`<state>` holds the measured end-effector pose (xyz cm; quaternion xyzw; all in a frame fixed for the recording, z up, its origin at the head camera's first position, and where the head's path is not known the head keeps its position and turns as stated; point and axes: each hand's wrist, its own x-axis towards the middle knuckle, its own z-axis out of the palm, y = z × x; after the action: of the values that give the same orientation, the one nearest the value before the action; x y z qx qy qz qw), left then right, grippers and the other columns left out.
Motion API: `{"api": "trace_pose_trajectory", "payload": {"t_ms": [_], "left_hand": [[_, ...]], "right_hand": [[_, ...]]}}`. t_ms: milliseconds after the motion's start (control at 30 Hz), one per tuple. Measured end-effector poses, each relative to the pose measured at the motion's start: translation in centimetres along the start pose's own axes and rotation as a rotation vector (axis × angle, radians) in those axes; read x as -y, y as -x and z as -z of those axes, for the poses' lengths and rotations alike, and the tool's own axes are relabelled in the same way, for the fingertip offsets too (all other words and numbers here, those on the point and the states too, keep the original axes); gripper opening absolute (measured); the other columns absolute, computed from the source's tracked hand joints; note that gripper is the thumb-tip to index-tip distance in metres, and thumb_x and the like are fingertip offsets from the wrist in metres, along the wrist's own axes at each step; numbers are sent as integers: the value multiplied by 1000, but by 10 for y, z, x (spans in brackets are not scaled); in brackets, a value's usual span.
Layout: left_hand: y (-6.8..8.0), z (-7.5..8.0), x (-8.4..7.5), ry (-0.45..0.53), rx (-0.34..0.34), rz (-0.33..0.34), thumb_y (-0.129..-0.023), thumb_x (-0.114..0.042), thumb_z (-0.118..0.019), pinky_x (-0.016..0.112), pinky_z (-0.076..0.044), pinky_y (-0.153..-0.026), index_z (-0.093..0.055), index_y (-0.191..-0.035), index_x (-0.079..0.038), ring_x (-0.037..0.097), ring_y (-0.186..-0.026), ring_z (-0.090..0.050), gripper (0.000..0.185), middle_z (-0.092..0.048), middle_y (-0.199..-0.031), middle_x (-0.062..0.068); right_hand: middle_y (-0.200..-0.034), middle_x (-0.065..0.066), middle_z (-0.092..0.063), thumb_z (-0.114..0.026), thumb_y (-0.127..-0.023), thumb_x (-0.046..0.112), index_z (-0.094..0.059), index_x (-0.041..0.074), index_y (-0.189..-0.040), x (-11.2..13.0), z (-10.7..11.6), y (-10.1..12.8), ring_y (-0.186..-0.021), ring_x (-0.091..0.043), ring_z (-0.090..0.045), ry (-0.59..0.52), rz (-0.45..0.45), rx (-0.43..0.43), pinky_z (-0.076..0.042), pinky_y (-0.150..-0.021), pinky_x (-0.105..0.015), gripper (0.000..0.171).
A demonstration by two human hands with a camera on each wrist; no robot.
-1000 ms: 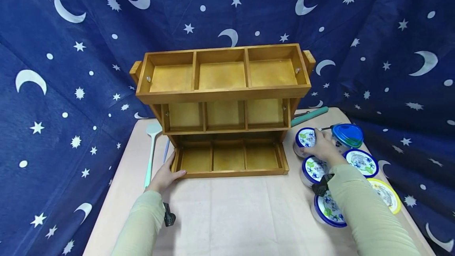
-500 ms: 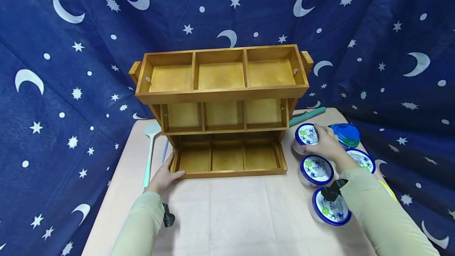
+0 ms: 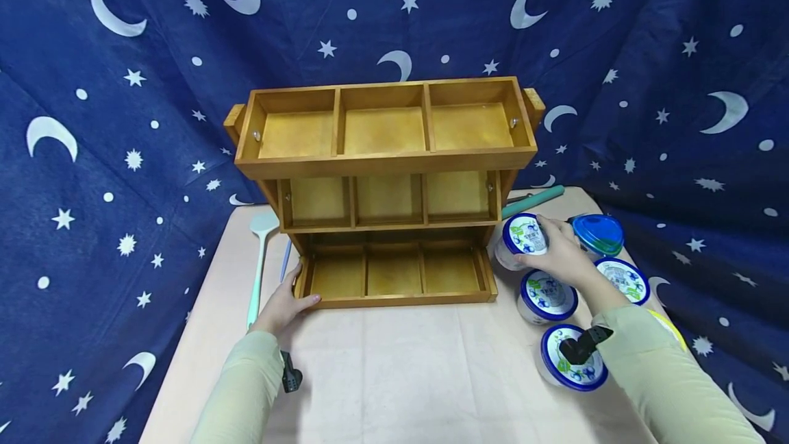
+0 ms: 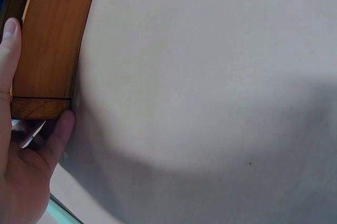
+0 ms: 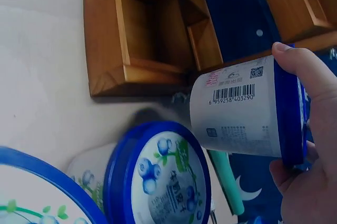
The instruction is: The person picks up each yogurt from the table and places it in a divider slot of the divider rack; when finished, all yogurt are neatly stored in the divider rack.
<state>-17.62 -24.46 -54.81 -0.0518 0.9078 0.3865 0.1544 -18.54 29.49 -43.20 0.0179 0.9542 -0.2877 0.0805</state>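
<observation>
A three-tiered wooden organizer box stands opened out, with three compartments in each tier. My left hand grips the left front corner of its bottom tier; the left wrist view shows thumb and fingers round the wooden corner. At the box's right side, my right hand holds a white tub with a blue lid, thumb and fingers at the lid's rim. That tub is tilted, and the right wrist view shows its barcode side. Right by it sits another blue-lidded tub with blueberry print.
More tubs stand along the right: a blue-rimmed one, another, a partly hidden yellow-rimmed one and a blue-topped container. A teal rod lies behind. A pale spatula lies left of the box. A starry blue cloth hangs behind.
The right hand has taken the rear tub and shifted it left toward the box, tilting it. The left hand stays on the box corner.
</observation>
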Motion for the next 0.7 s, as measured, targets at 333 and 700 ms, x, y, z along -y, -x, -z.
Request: {"api": "trace_pose_trajectory", "payload": {"t_ms": [333, 700], "left_hand": [[-1, 0, 2, 8, -9, -10, -83, -41, -69, 57, -18, -108, -6, -152, -14, 45, -136, -17, 97, -13, -153, 23], [-1, -1, 0, 0, -16, -13, -84, -39, -69, 57, -17, -108, -6, -152, -13, 45, -136, -17, 96, -14, -152, 24]], "right_hand": [[-146, -31, -9, -73, -71, 57, -12, 7, -150, 13, -15, 9, -126, -55, -18, 35, 59, -14, -26, -85, -78, 111], [-144, -30, -15, -77, -72, 45, -19, 0, -147, 33, -40, 13, -126, -49, -25, -17, 177, -5, -28, -95, -69, 105]]}}
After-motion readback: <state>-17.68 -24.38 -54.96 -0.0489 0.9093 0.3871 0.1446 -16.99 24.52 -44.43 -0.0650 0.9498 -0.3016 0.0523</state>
